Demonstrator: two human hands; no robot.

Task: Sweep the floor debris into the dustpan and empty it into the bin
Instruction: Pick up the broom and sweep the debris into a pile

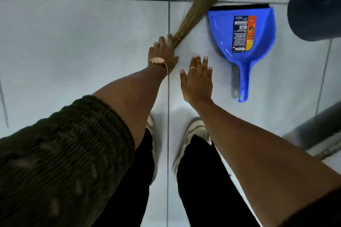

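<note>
One dark knitted sleeve (60,153), pushed up the left forearm, fills the lower corner. Below it stand two legs in black and two pale shoes (195,131) on the grey tiled floor (73,42). The left hand (163,55), wearing one watch (157,61), is closed around the lower end of the single grass broom (201,3). The right hand (197,77) hangs flat, fingers spread, holding nothing. One blue dustpan (241,31) lies beside the broom, near one dark bin (315,5).

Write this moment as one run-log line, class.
left hand: on broom handle end | right hand: open, empty | dustpan: flat on floor, untouched | bin: beside dustpan
</note>
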